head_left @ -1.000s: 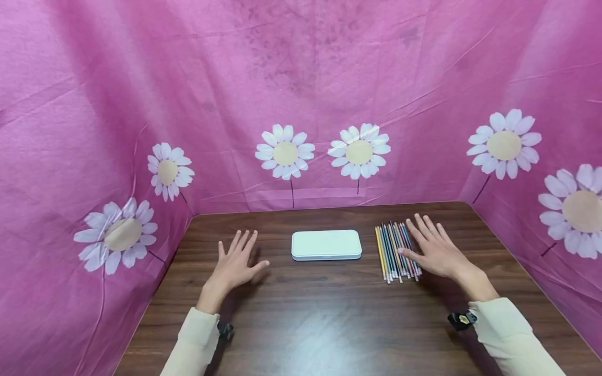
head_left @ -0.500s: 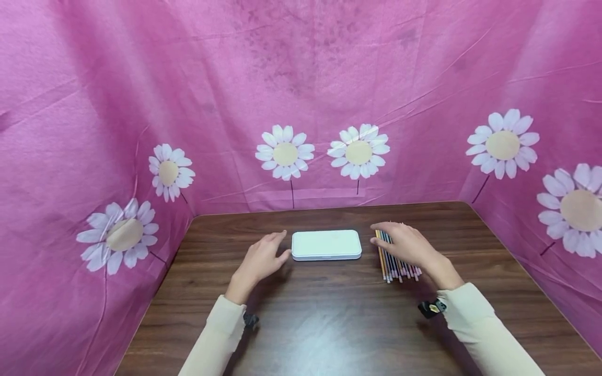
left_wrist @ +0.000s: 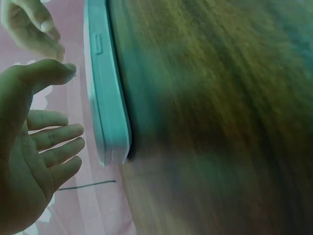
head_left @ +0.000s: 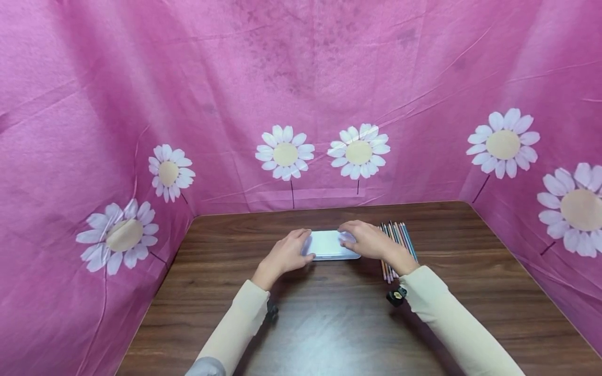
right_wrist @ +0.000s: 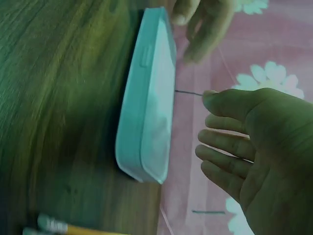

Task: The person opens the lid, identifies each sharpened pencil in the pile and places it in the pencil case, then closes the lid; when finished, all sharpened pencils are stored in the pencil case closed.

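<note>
A closed white pencil case (head_left: 326,245) lies lengthwise on the table, its small front latch (left_wrist: 98,44) visible in the left wrist view. My left hand (head_left: 287,252) hovers over the case's left end, fingers loosely bent and thumb apart. Over the right end is my right hand (head_left: 368,240), which hides that top corner in the head view. The right wrist view shows the fingers (right_wrist: 227,144) above the lid of the case (right_wrist: 156,112), gripping nothing. Several pencils (head_left: 403,237) lie side by side to the right, partly hidden beneath the right hand and wrist.
The brown wooden table (head_left: 324,324) ends at a far edge a short way behind the case. A pink cloth (head_left: 301,68) printed with white daisies hangs behind and along both sides.
Both hands have moved inward: the left rightwards to the case, the right leftwards across the pencils to the case's other end. Their spread fingers have relaxed. Case and pencils have stayed in place.
</note>
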### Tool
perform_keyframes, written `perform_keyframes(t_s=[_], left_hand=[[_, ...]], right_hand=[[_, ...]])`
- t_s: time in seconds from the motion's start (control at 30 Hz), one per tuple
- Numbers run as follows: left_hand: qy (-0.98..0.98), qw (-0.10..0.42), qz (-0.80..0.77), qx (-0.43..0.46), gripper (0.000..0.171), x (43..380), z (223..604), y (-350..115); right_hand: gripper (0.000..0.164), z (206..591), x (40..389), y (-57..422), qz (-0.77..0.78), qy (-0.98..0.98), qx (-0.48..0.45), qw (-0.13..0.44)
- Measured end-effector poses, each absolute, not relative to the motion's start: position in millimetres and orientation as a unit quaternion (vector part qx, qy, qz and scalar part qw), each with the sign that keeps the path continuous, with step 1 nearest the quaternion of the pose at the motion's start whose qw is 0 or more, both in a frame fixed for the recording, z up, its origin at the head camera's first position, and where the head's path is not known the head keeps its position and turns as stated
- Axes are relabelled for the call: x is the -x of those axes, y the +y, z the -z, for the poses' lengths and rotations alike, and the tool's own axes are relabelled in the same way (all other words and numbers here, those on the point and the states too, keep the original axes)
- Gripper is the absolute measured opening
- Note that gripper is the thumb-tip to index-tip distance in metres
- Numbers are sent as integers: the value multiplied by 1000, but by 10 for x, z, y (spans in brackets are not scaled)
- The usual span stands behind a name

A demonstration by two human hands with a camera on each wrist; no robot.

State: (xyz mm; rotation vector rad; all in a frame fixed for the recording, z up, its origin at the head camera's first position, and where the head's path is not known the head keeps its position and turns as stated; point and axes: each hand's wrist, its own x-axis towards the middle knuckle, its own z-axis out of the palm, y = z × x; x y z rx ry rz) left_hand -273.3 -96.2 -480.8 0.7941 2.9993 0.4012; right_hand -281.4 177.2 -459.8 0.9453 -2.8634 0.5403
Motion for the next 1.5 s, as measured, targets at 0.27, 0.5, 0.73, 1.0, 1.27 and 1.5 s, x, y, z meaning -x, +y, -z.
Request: perform_keyframes(t_s=[0.27,0.5,0.73,1.0,1.27,1.5], left_hand=[[955,33,-95,-280,85,2828,4840,-829],[952,31,-71,-295,89,2884,4925,-792],[955,28,-74,-287,87,2891,4932,-783],[955,10,-78,-288,83,2886,4929,-756],[953,6,-79,-291,81,2884,4944,-724],[952,-17,-62,-298,79,2863,4954,-709]], right_hand=[[63,4699,2949,1560,-135,-940,-313,-31],[82,4739,2992,1477,-117,-944,-297,-84],[82,4782,3007,1452,-99,-950,-286,-78],[85,4828,3008,1453,-87,-944,-315,-44],[87,4876,3027,1472,-75,-941,-329,-18],[86,4913,3058,1481,-67,-934,-351,8]])
